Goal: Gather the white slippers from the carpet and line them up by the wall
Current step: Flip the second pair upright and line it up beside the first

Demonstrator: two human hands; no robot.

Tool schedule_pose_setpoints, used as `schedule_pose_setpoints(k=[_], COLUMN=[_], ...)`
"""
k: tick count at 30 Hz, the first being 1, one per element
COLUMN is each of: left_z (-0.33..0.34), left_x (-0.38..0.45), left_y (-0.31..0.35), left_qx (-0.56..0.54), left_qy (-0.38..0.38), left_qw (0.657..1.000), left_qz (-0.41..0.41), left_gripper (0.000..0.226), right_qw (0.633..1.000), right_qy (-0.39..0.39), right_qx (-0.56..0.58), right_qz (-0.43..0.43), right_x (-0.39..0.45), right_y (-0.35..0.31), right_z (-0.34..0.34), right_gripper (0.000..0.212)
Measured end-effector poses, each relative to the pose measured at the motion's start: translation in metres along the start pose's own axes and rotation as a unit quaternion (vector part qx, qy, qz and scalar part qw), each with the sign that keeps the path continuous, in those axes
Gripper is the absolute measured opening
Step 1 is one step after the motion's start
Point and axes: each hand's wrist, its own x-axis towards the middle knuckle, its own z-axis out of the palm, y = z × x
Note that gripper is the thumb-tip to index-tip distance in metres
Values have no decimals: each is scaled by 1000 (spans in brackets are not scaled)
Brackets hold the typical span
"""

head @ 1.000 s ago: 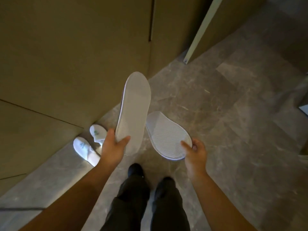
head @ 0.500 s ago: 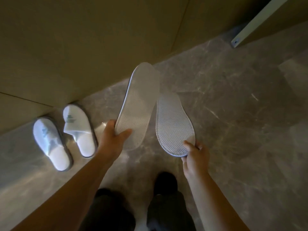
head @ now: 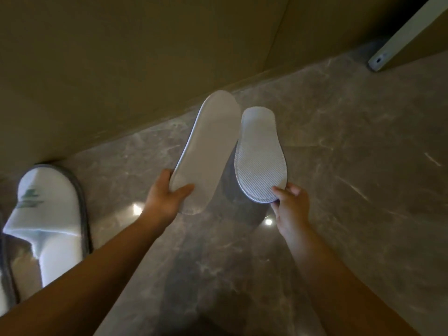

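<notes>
I hold two white slippers sole-up above the grey marble floor. My left hand (head: 167,197) grips the heel end of one slipper (head: 208,144), whose toe points at the wall. My right hand (head: 291,202) pinches the heel end of the other slipper (head: 260,161), its ribbed sole facing me. The two soles are side by side and nearly touching. A third white slipper (head: 46,214) with a green logo and grey edge lies on the floor at the left, toe against the beige wall (head: 145,57). A sliver of another slipper (head: 3,275) shows at the left frame edge.
The beige wall runs diagonally along the top, meeting the marble floor (head: 351,190). A pale door edge or post (head: 400,37) comes down to the floor at the top right. Bare floor lies between the set-down slipper and the held pair.
The view has dropped closer to the floor and shifted right. Both held slippers have moved toward the wall and lower. The slippers on the floor now sit at the left edge, one mostly out of frame.
</notes>
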Motion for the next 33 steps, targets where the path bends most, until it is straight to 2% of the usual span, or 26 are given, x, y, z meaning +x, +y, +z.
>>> schedule_pose_setpoints(k=[2,4,7,10,13,15,16,17,18,21,23,25,26,27,29,31,33], left_z=[-5,-10,-15,-15,-17,-20,-22,-25,-28,-39,-46,-48,-48,-47,-42,-40,-43], left_x=[1,-3,-15,-26,-39,-47,-52,-55,-58,-63,-65,-67,-68,-69,-67,-61,-56], left_y=[4,8,6,-1,-6,-6,-6,-6,-7,-7,-7,-8,-7,-6,-8,-18,-29], left_qx=[1,4,29,64,121,133,129,118,98,-20,-109,-169,-192,-205,-191,-168,-162], left_qy=[1,4,2,-48,-97,-104,-109,-119,-133,-172,-212,-268,-285,-286,-231,-154,-98], left_qw=[1000,1000,999,995,979,972,972,972,973,980,970,949,939,935,953,974,982], left_qz=[5,11,28,66,134,161,166,165,158,96,41,-6,-23,-31,-29,-12,-11], left_gripper=[23,22,23,23,23,24,24,24,23,24,43,72,75,70,59,62,71], right_qw=[991,979,981,984,985,986,987,987,986,970,952,944,945,949,961,959,951], right_qy=[37,48,-44,-134,-173,-164,-159,-155,-159,-243,-304,-322,-319,-311,-264,-243,-259], right_qx=[-130,-190,-162,-112,-22,-11,-13,-17,-25,-19,25,72,71,45,-46,-95,-119], right_qz=[-21,-61,-97,-40,6,20,26,32,32,17,6,13,9,-9,-70,-107,-116], right_x=[-1,-12,-37,-62,-75,-80,-81,-83,-84,-87,-89,-91,-93,-96,-100,-100,-99], right_y=[2,1,2,1,-3,-5,-5,-4,-3,-4,-6,-5,-4,-4,-2,1,6], right_z=[2,6,22,52,71,75,76,76,76,76,78,78,78,79,81,84,87], right_gripper=[56,60,56,54,29,38,50,61,63,46,38,43,45,38,16,18,22])
